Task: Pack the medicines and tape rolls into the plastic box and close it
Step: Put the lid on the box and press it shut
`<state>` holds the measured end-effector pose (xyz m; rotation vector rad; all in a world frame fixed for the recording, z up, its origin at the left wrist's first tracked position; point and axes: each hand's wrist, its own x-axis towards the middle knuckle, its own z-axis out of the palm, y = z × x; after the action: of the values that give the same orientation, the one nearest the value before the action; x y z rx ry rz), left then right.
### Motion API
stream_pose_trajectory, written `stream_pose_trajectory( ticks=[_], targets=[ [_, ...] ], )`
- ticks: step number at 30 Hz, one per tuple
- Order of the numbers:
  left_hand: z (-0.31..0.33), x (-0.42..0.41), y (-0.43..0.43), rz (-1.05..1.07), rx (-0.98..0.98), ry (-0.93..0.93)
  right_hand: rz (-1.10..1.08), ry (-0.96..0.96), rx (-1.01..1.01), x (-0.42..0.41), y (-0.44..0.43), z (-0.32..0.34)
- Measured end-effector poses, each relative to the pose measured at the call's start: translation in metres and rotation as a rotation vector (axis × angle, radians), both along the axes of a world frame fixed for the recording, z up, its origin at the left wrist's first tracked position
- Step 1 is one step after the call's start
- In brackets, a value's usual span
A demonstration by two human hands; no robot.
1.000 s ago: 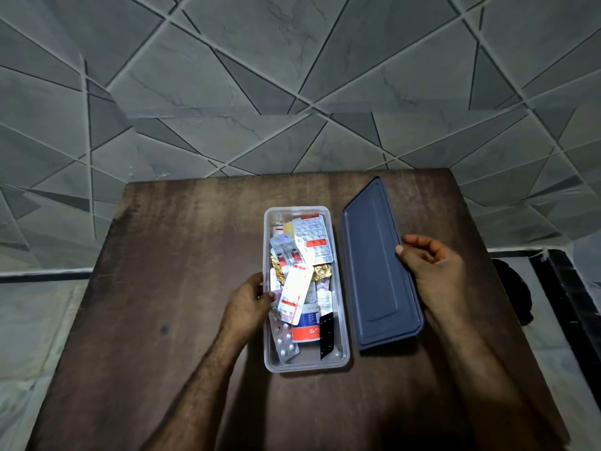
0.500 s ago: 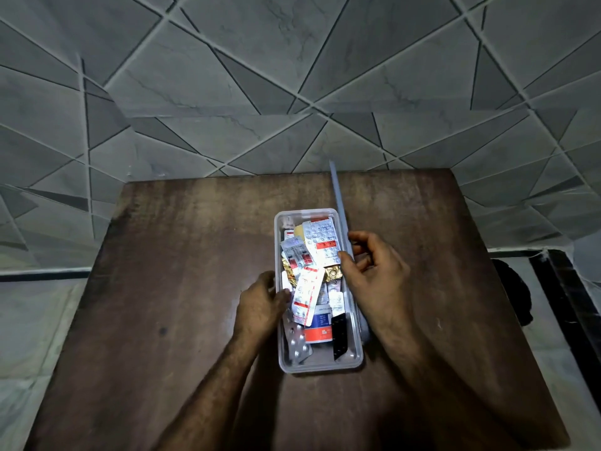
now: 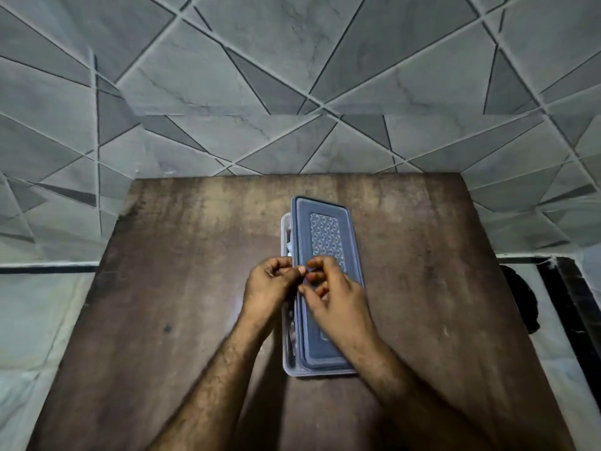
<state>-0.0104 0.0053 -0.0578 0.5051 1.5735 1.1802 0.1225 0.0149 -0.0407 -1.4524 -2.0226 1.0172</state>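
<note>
Lid (image 3: 328, 255) over plastic box (image 3: 287, 362), both hands (image 3: 270, 284) on it

Single head-worn wide-angle view, looking forward and steeply down, close above a brown table (image 3: 182, 288), tiled wall (image 3: 292, 76) beyond its far edge, forearms entering from below

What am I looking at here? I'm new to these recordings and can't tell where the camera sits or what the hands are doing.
There is no machine: a person wears one camera on the head, looking down at their own bare hands. On a brown wooden table stands a clear plastic box. A blue-grey lid lies over it, shifted right, so a strip along the box's left side is open. The left hand and right hand meet at the lid's left edge, fingers curled; whether they grip it is unclear.
</note>
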Motion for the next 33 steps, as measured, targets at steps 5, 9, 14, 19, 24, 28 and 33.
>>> stream_pose_trajectory(
  ticks=[5, 9, 14, 19, 24, 28, 33],
  targets=[
    [-0.024, -0.014, -0.008, -0.015, -0.137, 0.242, -0.241, -0.055, -0.012, 0.033, 0.029, -0.020],
    [-0.028, -0.017, -0.012, -0.013, -0.202, 0.362, -0.274, -0.154, -0.186, 0.052, 0.045, -0.042],
    [-0.030, -0.018, -0.012, -0.043, -0.225, 0.465, -0.287, -0.119, -0.283, 0.053, 0.049, -0.046],
    [-0.036, -0.020, -0.010, -0.052, -0.253, 0.434, -0.310, -0.072, -0.313, 0.054, 0.051, -0.048],
    [-0.034, -0.024, -0.006, -0.040, -0.313, 0.238, -0.397, 0.031, -0.431, 0.056, 0.054, -0.058],
    [-0.028, -0.025, -0.003, -0.040, -0.328, 0.149, -0.447, 0.169, -0.586, 0.060, 0.053, -0.065],
    [-0.026, -0.024, -0.005, -0.074, -0.320, 0.117, -0.451, 0.326, -0.747, 0.065, 0.051, -0.059]
  ],
)
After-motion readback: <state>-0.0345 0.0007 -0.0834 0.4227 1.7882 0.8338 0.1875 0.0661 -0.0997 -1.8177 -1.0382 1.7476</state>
